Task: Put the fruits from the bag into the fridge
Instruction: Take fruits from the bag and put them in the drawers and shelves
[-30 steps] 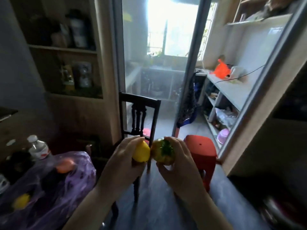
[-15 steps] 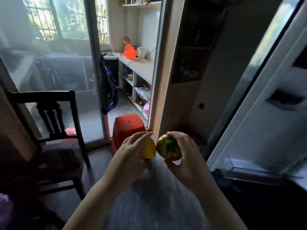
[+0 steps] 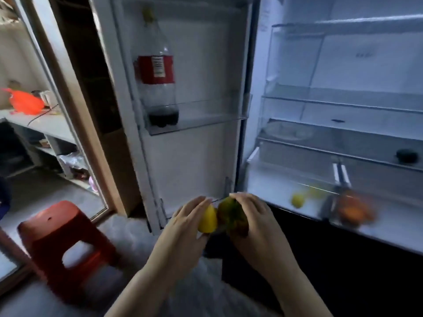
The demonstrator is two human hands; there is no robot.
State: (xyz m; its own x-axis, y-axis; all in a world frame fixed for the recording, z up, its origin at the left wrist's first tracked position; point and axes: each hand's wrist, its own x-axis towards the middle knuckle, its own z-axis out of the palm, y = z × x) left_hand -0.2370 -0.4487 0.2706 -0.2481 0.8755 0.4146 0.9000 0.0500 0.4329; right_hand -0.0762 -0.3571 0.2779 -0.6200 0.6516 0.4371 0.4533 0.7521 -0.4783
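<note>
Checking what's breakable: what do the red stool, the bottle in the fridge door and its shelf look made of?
The red stool looks like moulded plastic: one piece, even colour, slight sheen. The bottle seems clear plastic, see-through above the dark drink, with a red label. The door shelf is transparent, probably rigid plastic; glass cannot be ruled out.

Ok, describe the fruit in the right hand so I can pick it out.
Before the open fridge, low in view, two hands meet. The right hand grips the larger fruit, mottled green and brown; the left hand holds a smaller, plain yellow fruit.
</note>
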